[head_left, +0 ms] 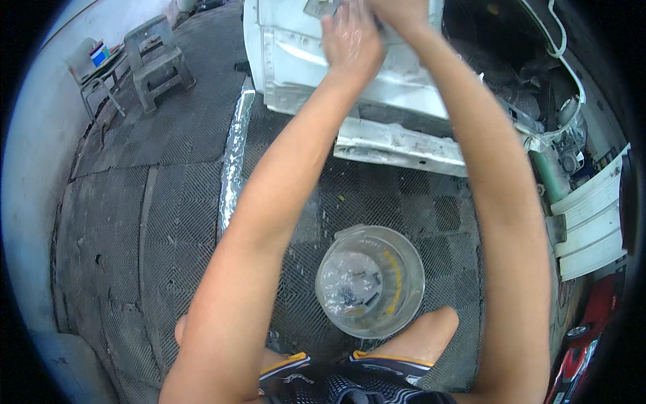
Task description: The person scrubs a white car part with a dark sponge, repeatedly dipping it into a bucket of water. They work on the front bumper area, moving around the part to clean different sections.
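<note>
Dark ribbed mats [182,195] cover the floor, on which stands one grey bucket [409,283]. Ahead of it, at the upper edge of the view, is the white metal panel [400,81]; its visible part extends from left to right, the lower edge sloping slightly down toward the right. The left hand [352,40] is at this panel, fingers pointing away; the right hand [404,15] is close beside, partly cut off. Whether either holds something, I cannot tell.
</note>
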